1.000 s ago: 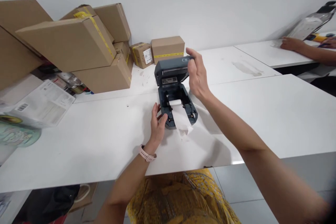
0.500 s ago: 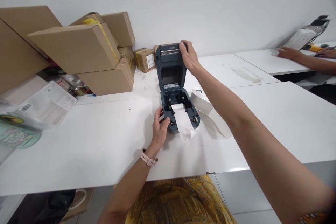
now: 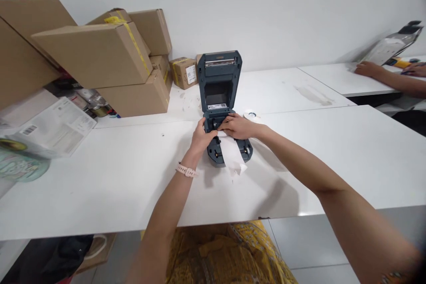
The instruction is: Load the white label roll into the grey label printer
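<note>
A dark grey label printer (image 3: pixel 219 80) stands on the white table with its lid raised. Inside its bay lies a small paper roll (image 3: pixel 222 134), mostly covered by my hands. From it a white paper strip (image 3: pixel 232 153) runs over the front edge, its end torn and crumpled. My left hand (image 3: pixel 200 138) is closed on the printer's left side, fingers along the outer wall and thumb reaching in to the roll. My right hand (image 3: pixel 238 127) reaches into the bay from the right, its bent fingers closed at the roll. Partly behind that hand sits a white label roll (image 3: pixel 252 116).
Stacked cardboard boxes (image 3: pixel 96 55) fill the left back, with a small taped box (image 3: pixel 183 73) beside the printer. A white carton (image 3: pixel 63 126) and a green jar (image 3: pixel 25 166) stand at far left. A co-worker's hand (image 3: pixel 368 69) rests at the far right table.
My right hand has let go of the lid and come down into the bay. My left hand has slid up the printer's side, its thumb now at the roll. The lid stays up.
</note>
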`<state>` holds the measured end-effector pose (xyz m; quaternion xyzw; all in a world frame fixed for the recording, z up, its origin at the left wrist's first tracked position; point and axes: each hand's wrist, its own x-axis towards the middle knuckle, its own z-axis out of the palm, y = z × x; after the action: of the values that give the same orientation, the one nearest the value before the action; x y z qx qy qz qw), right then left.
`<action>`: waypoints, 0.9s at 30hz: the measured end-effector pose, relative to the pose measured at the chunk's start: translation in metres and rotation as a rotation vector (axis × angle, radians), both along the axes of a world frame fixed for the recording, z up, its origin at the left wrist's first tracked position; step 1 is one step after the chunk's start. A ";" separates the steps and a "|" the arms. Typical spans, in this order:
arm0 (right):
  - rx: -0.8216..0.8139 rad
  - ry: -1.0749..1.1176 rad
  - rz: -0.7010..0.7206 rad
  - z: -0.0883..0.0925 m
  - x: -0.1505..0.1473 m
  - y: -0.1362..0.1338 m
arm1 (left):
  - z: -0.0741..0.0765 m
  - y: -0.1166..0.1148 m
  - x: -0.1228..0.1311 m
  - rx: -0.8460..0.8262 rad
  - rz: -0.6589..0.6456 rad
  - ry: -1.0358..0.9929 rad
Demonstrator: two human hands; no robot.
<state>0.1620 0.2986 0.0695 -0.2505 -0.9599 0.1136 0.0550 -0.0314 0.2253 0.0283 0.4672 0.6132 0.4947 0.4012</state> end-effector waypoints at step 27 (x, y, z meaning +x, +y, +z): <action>-0.225 1.281 -0.656 0.045 0.201 -0.026 | -0.016 0.010 -0.014 0.073 -0.139 0.006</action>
<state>0.3630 0.2723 0.1142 -0.4141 -0.5974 0.3137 0.6110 -0.0456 0.2354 0.0122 0.5244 0.5622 0.4863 0.4153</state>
